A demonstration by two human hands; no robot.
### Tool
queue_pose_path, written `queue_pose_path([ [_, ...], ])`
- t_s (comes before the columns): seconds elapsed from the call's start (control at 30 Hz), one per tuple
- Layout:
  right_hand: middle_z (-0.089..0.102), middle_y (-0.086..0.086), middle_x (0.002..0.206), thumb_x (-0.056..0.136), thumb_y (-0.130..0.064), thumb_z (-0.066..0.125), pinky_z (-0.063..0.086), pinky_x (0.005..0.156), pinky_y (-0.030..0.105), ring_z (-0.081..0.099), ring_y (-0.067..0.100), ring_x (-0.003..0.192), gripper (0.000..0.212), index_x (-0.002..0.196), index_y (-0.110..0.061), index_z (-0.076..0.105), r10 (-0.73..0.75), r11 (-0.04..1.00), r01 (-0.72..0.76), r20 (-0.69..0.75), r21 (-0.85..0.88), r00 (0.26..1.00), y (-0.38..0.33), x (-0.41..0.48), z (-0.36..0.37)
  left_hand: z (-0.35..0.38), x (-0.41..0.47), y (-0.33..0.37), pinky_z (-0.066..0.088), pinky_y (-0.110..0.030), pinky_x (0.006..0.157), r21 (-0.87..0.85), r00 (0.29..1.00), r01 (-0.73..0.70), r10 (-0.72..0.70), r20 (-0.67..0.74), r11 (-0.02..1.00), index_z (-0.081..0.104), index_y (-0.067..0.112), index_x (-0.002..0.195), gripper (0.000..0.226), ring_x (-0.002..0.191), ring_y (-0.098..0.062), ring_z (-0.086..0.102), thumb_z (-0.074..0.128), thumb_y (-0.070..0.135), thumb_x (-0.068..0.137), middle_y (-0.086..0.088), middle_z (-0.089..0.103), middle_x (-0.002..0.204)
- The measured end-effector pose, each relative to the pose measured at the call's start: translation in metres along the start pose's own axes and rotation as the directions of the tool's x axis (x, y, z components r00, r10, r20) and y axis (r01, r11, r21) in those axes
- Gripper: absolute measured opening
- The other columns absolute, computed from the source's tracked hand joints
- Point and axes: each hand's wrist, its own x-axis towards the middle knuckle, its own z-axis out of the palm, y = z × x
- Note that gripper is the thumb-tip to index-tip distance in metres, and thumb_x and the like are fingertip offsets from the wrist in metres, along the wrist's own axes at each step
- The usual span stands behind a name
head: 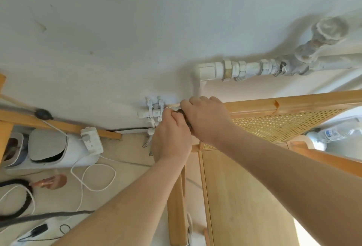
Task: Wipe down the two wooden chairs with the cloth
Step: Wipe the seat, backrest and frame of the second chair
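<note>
**Cloth (185, 117) bunched at chair (244, 196) back corner**

Left hand (171, 136) and right hand (207, 120) curl fingers tight on the dark cloth, mostly hidden between them, at the rail (293, 101) end. Cloth likely soft, light: wrap it round the rail. Chair stiff; cane panel (284, 124) probably delicate.

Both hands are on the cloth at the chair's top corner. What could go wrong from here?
1. The left hand and cloth work right beside the wall valves; the cloth could snag or knuckles could knock them.
2. A white cord loops on the floor near the chair leg; stepping round might catch it.
</note>
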Motion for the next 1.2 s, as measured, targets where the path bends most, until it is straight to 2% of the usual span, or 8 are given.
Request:
queue_pose_path([
  [0.23,0.049,-0.003,0.086,0.074,-0.064,0.067,0.041,0.080,0.035,0.049,0.020,0.080,0.057,0.100,-0.017,0.048,0.250,0.968,-0.243,0.201,-0.061,0.947,0.058,-0.028,-0.013,0.008,0.000,-0.003,0.034,-0.033,0.056,0.192,0.989,-0.122,0.135,-0.056,0.974,0.049,0.017,0.089,0.043,0.063,-0.024,0.048,0.016,0.042,0.100,0.001,0.054,0.071],
  [0.4,0.056,-0.002,0.089,0.094,-0.037,0.052,0.037,0.069,0.033,0.059,0.022,0.082,0.021,0.103,-0.019,0.052,0.024,0.998,-0.027,0.050,0.063,0.998,0.004,-0.002,0.002,0.011,-0.002,-0.007,0.034,-0.034,0.056,0.244,0.981,-0.133,0.162,-0.103,0.961,0.044,0.017,0.087,0.039,0.065,-0.026,0.048,0.014,0.037,0.101,0.002,0.050,0.071],
  [0.5,0.055,-0.003,0.090,0.087,-0.046,0.062,0.035,0.069,0.032,0.059,0.021,0.080,0.036,0.108,-0.019,0.048,-0.035,0.997,0.029,0.099,0.065,0.994,0.023,-0.008,-0.003,0.010,-0.003,-0.008,0.031,-0.032,0.054,0.258,0.980,-0.127,0.162,-0.116,0.958,0.041,0.018,0.084,0.036,0.059,-0.022,0.042,0.015,0.036,0.101,0.007,0.038,0.062],
  [0.67,0.055,-0.006,0.084,0.069,-0.067,0.068,0.038,0.094,0.036,0.054,0.020,0.078,0.058,0.095,-0.020,0.047,0.242,0.970,-0.239,0.227,-0.040,0.943,0.137,-0.069,-0.023,0.013,0.000,-0.008,0.034,-0.032,0.054,0.250,0.971,-0.158,0.196,-0.135,0.955,0.042,0.018,0.081,0.040,0.053,-0.022,0.043,0.013,0.036,0.102,0.005,0.042,0.060],
  [0.83,0.062,-0.002,0.091,0.069,-0.058,0.075,0.046,0.088,0.037,0.056,0.021,0.081,0.056,0.100,-0.018,0.050,0.383,0.923,-0.354,0.307,-0.147,0.871,0.178,-0.089,-0.029,0.018,0.000,-0.009,0.036,-0.034,0.053,0.291,0.949,-0.195,0.255,-0.184,0.937,0.045,0.014,0.086,0.037,0.058,-0.028,0.045,0.018,0.033,0.102,-0.003,0.046,0.063],
  [0.93,0.059,-0.005,0.088,0.071,-0.060,0.072,0.049,0.077,0.034,0.054,0.017,0.075,0.056,0.102,-0.020,0.048,0.223,0.974,-0.222,0.314,-0.040,0.923,0.120,-0.055,-0.022,0.020,-0.002,-0.008,0.036,-0.034,0.049,0.333,0.933,-0.230,0.305,-0.192,0.914,0.047,0.011,0.087,0.038,0.059,-0.035,0.054,0.019,0.031,0.102,-0.010,0.053,0.068],
  [1.07,0.040,-0.007,0.069,0.087,-0.050,0.057,0.033,0.051,0.028,0.053,0.019,0.065,0.036,0.104,-0.019,0.051,-0.079,0.993,0.063,0.167,0.097,0.983,0.021,-0.002,-0.011,0.016,-0.006,-0.013,0.037,-0.035,0.047,0.350,0.916,-0.293,0.366,-0.165,0.890,0.049,0.009,0.095,0.036,0.060,-0.034,0.054,0.021,0.032,0.099,-0.013,0.057,0.076],
  [1.2,0.049,-0.007,0.080,0.081,-0.072,0.049,0.038,0.052,0.029,0.048,0.019,0.062,0.058,0.107,-0.020,0.047,-0.138,0.987,0.127,0.112,0.095,0.984,0.059,-0.017,-0.009,0.017,-0.006,-0.009,0.035,-0.034,0.049,0.373,0.912,-0.294,0.375,-0.166,0.880,0.048,0.011,0.096,0.038,0.064,-0.033,0.054,0.017,0.033,0.098,-0.010,0.056,0.077],
])
